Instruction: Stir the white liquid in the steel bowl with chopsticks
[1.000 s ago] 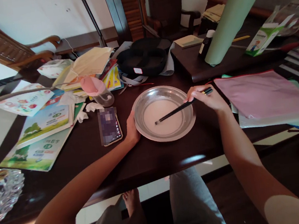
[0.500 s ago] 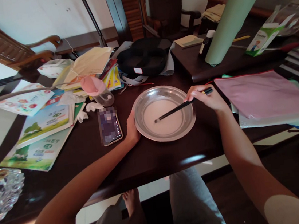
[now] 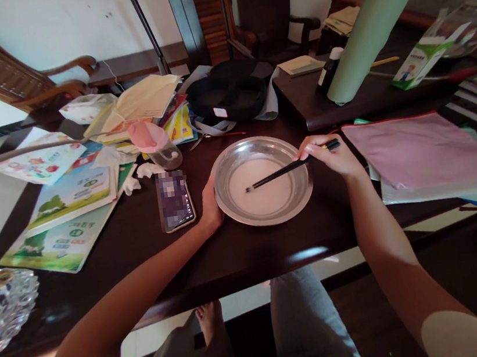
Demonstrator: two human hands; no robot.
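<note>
A round, shallow metal bowl [image 3: 268, 218] with a wide rim stands on the dark table, with a milky, whitish liquid [image 3: 268, 201] in its bottom. At its left side, my left hand [image 3: 211, 205] holds the rim; the fingers are partly hidden by the bowl's edge. Above the bowl's right rim, my right hand [image 3: 325, 152] is closed around a pair of black chopsticks [image 3: 281, 171]. They slant down to the left, held close together, and their pale tips meet the liquid near the middle of the bowl.
Left of the bowl lie a phone [image 3: 176, 201], crumpled tissue [image 3: 149, 169], a pink-lidded cup [image 3: 157, 145] and workbooks [image 3: 64, 225]. A black bag [image 3: 227, 95] sits behind. To the right are a pink folder [image 3: 428, 147] and a tall green flask [image 3: 373, 32]. A glass dish [image 3: 7, 308] stands front left.
</note>
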